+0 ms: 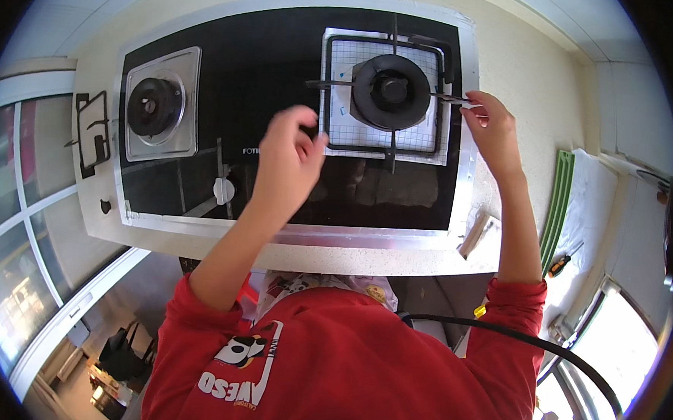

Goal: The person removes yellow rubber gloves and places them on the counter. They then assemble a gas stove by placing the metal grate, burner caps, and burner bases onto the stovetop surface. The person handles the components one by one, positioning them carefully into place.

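Note:
A black square pan support (379, 149) sits over the right burner (392, 91) of a black glass gas hob (252, 76). Its prongs reach out on all sides. My right hand (494, 131) pinches the prong on the right side, beyond the frame's edge. Just off the support's left side, my left hand (290, 150) is raised over the glass, slightly blurred, with bent fingers apart and nothing in them. Beneath the support lies a white grid-patterned sheet (339, 126). The left burner (154, 108) stands bare on its square silver plate (187, 118).
Another black pan support (91, 135) lies on the counter at the left, with a black knob (106, 207) below it. A pale knob (224, 190) sits on the hob's front. Green strips (557, 206) and a screwdriver (563, 262) are at the right. A dark cable (528, 336) crosses my right sleeve.

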### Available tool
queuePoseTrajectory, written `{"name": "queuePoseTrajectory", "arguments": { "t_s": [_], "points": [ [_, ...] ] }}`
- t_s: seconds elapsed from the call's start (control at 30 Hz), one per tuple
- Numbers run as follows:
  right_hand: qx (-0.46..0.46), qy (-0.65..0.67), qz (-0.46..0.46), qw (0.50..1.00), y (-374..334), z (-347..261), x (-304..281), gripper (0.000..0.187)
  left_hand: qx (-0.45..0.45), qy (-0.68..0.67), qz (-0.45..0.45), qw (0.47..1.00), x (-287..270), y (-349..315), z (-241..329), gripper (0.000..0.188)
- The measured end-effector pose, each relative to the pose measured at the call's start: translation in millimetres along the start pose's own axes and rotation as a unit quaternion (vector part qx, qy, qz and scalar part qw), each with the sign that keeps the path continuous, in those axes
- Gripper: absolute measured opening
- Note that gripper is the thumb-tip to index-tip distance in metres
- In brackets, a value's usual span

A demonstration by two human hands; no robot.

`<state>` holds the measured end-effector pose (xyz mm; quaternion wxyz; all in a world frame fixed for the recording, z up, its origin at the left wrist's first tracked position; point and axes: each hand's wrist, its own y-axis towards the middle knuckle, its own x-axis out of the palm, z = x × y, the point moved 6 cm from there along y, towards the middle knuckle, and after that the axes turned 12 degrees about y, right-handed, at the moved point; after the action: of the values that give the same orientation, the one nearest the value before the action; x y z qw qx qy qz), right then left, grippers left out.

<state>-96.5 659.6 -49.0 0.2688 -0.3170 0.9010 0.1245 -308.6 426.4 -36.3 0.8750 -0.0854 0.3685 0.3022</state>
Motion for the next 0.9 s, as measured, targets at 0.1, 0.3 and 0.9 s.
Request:
{"name": "queuePoseTrajectory", "arguments": {
  "t_s": [0.1,0.3,0.9],
  "points": [
    [-0.009,0.0,-0.034,0.999,7,1,-3,0.021,0.009,0.037,0.06,0.997,4,26,-36,0.036],
    [-0.013,0.041,-0.054,0.998,13,11,-4,0.014,0.048,0.048,0.017,0.998,11,59,-44,0.02],
    [-0.126,0.038,-0.033,0.991,-5,-68,-27,0.013,0.121,0.031,0.067,0.99,-52,51,-18,0.01]
  ]
}}
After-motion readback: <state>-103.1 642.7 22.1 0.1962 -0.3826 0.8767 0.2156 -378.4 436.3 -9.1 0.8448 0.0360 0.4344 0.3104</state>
